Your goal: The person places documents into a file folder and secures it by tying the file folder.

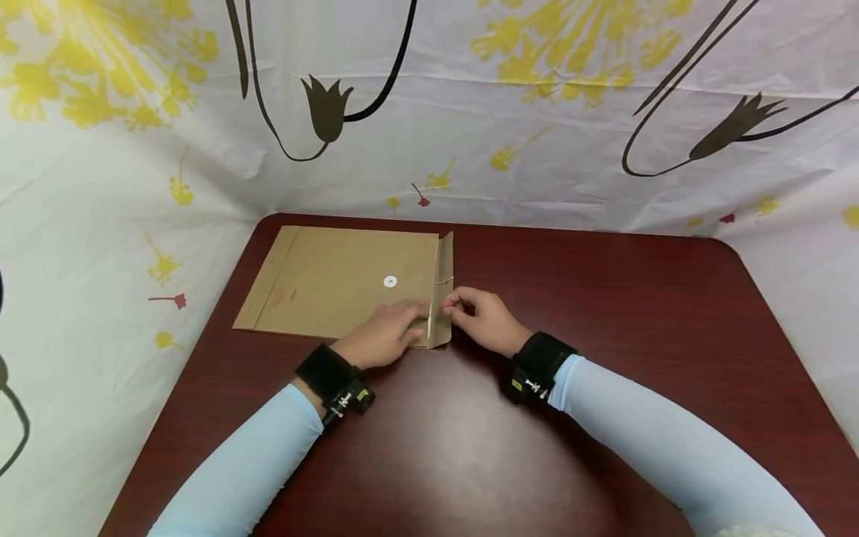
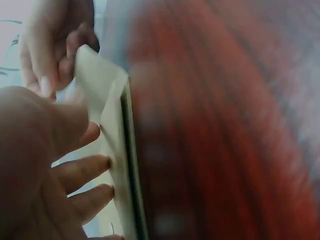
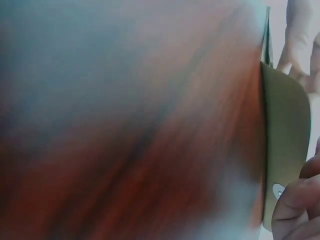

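A brown kraft-paper envelope (image 1: 349, 272) lies flat at the far left of the table, a white round button (image 1: 390, 281) on its face. Along its right side the flap (image 1: 443, 261) stands partly raised, crossed by a thin pale string. My left hand (image 1: 382, 334) rests on the envelope's near right part, fingers spread beside the flap's fold. At the flap's free edge, my right hand (image 1: 488, 321) pinches with thumb and curled fingers. In the right wrist view, a second white button (image 3: 278, 190) shows on the flap's outer face, beside the right thumb (image 3: 295, 202).
Under everything is a dark red-brown wooden table (image 1: 604, 298) with rounded far corners. White cloth (image 1: 429, 149) with yellow flowers and dark stems hangs behind it and at both sides. Black straps with small devices (image 1: 537, 365) circle both wrists over pale blue sleeves.
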{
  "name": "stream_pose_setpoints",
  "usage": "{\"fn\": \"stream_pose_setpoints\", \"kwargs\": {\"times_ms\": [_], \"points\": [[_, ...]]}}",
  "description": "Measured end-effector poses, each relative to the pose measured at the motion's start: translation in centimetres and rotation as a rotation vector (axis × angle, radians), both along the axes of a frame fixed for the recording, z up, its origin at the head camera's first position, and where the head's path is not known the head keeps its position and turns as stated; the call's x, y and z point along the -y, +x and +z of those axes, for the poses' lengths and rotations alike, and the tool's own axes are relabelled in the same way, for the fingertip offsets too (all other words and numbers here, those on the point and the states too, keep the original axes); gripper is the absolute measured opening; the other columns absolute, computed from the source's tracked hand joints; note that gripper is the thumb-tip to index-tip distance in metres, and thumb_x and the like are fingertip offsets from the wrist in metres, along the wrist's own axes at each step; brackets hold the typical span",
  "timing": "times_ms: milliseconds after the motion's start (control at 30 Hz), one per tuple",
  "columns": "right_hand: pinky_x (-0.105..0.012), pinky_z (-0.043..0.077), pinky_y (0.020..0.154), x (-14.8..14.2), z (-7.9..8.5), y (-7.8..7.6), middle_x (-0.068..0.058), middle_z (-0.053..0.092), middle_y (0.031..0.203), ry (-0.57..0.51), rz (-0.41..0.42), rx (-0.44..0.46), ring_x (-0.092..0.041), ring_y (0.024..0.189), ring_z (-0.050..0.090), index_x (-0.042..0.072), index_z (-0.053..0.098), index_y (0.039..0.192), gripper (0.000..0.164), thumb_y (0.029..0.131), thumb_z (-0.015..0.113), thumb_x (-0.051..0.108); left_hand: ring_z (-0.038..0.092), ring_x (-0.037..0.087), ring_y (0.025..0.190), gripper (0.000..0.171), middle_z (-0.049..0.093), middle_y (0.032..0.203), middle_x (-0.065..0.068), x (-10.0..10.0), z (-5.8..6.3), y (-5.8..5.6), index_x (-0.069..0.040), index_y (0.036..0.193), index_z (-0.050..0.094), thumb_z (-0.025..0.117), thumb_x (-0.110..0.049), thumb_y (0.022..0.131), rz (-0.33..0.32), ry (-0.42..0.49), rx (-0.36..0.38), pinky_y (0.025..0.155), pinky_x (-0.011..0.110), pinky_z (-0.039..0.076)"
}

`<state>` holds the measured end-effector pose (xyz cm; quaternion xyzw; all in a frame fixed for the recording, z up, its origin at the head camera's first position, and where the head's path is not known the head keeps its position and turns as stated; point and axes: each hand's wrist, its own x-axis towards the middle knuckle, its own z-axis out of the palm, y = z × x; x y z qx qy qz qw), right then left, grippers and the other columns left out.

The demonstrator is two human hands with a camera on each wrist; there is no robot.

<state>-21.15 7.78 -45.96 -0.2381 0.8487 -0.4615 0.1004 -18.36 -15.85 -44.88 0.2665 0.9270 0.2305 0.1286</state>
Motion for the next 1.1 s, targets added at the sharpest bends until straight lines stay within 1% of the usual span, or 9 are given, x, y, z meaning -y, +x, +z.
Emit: {"fn": "stream_pose_setpoints", "kwargs": {"times_ms": [100, 200, 300, 400, 600, 767, 900, 967, 1100], "points": [[-0.026, 0.044, 0.063, -0.9, 0.3, 0.5, 0.001, 0.059, 0.076, -0.024, 0.011, 0.042, -0.015, 0.068, 0.054, 0.01, 0.069, 0.106, 0.013, 0.1, 0.063, 0.02, 0.047, 0.031, 0.137, 0.035, 0.054, 0.144, 0.015, 1.3, 0.4, -0.6, -0.004, 0.137, 0.056, 0.054, -0.013, 0.103, -0.02, 0.021, -0.051, 0.116, 0.049, 0.034], [-0.026, 0.044, 0.058, -2.0, 0.5, 1.2, -0.002, 0.057, 0.074, -0.026, 0.02, 0.101, -0.016, 0.064, 0.053, 0.01, 0.069, 0.107, 0.013, 0.1, 0.063, 0.02, 0.049, 0.035, 0.134, 0.032, 0.059, 0.138, 0.017, 3.1, 0.8, -1.2, -0.004, 0.129, 0.063, 0.059, -0.004, 0.097, -0.019, -0.029, -0.125, 0.114, 0.049, 0.036], [-0.026, 0.045, 0.056, -3.1, 0.5, 1.6, -0.006, 0.058, 0.075, -0.01, 0.022, 0.143, -0.017, 0.063, 0.053, 0.009, 0.068, 0.106, 0.014, 0.1, 0.063, 0.021, 0.041, 0.039, 0.141, 0.04, 0.052, 0.145, 0.019, 4.6, 1.1, -1.5, -0.008, 0.131, 0.064, 0.063, -0.003, 0.092, -0.012, -0.1, -0.098, 0.117, 0.052, 0.03], [-0.027, 0.047, 0.057, -3.8, 0.4, 1.6, -0.011, 0.061, 0.078, 0.006, 0.025, 0.154, -0.018, 0.064, 0.054, 0.008, 0.067, 0.106, 0.015, 0.101, 0.063, 0.021, 0.033, 0.04, 0.145, 0.047, 0.041, 0.155, 0.02, 5.2, 1.3, -1.8, -0.013, 0.138, 0.061, 0.063, -0.007, 0.091, -0.012, -0.143, -0.023, 0.119, 0.053, 0.026], [-0.026, 0.048, 0.057, -4.5, 0.5, 1.5, -0.014, 0.063, 0.08, 0.013, 0.026, 0.155, -0.019, 0.064, 0.055, 0.008, 0.067, 0.105, 0.015, 0.1, 0.063, 0.021, 0.034, 0.039, 0.146, 0.051, 0.035, 0.16, 0.016, 4.3, 1.1, -2.2, -0.019, 0.146, 0.054, 0.064, -0.022, 0.096, -0.068, -0.25, -0.05, 0.12, 0.05, 0.025], [-0.026, 0.047, 0.059, -4.4, 0.8, 1.6, -0.01, 0.065, 0.081, 0.039, 0.028, 0.127, -0.021, 0.068, 0.059, 0.01, 0.069, 0.105, 0.012, 0.101, 0.062, 0.019, 0.037, 0.041, 0.143, 0.054, 0.032, 0.162, 0.011, 3.4, 1.1, -2.2, -0.027, 0.15, 0.047, 0.061, -0.034, 0.099, -0.064, -0.335, -0.072, 0.118, 0.05, 0.029], [-0.028, 0.049, 0.065, -3.9, 1.2, 1.9, -0.004, 0.069, 0.086, 0.108, 0.046, 0.032, -0.019, 0.073, 0.063, 0.012, 0.072, 0.106, 0.013, 0.1, 0.063, 0.02, 0.041, 0.041, 0.137, 0.054, 0.032, 0.162, 0.009, 2.4, 0.8, -2.2, -0.031, 0.152, 0.043, 0.056, -0.041, 0.101, -0.054, -0.38, -0.095, 0.113, 0.05, 0.035], [-0.031, 0.052, 0.074, -3.4, 1.6, 2.0, 0.0, 0.071, 0.095, 0.16, 0.094, -0.037, -0.016, 0.084, 0.066, 0.013, 0.073, 0.108, 0.015, 0.099, 0.064, 0.021, 0.043, 0.04, 0.133, 0.054, 0.033, 0.162, 0.009, 1.7, 0.6, -2.1, -0.032, 0.153, 0.042, 0.053, -0.044, 0.101, -0.042, -0.39, -0.105, 0.11, 0.048, 0.038], [-0.039, 0.047, 0.102, -2.4, 2.0, 2.1, 0.001, 0.064, 0.13, 0.272, 0.299, -0.109, -0.015, 0.123, 0.057, 0.014, 0.069, 0.126, 0.029, 0.1, 0.063, 0.026, 0.047, 0.036, 0.125, 0.053, 0.037, 0.16, 0.009, 0.2, 0.3, -2.0, -0.035, 0.153, 0.041, 0.048, -0.049, 0.102, -0.004, -0.398, -0.115, 0.103, 0.046, 0.043]]}}
